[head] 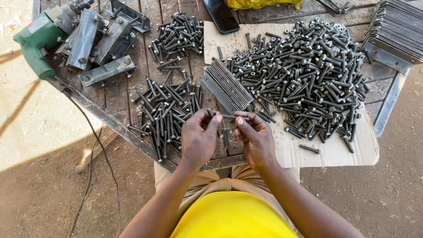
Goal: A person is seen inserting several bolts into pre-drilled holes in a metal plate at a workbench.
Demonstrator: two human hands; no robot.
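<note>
My left hand (199,137) and my right hand (254,136) meet over the near edge of a wooden table (132,83). Between their fingertips they hold one dark bolt (229,117), lying level; the left fingers pinch its left end, where a nut seems to sit, and the right fingers pinch the shank. Just beyond the hands lies a stack of thin metal strips (229,86). A big heap of dark bolts and nuts (308,75) covers a cardboard sheet (335,150) to the right. A smaller spread of bolts (165,112) lies to the left.
A green power drill (37,42) with a trailing cable sits at the table's far left beside grey metal brackets (99,42). Another bolt pile (178,35), a dark phone (220,15) and a stack of metal plates (394,28) lie at the back. Dirt ground surrounds the table.
</note>
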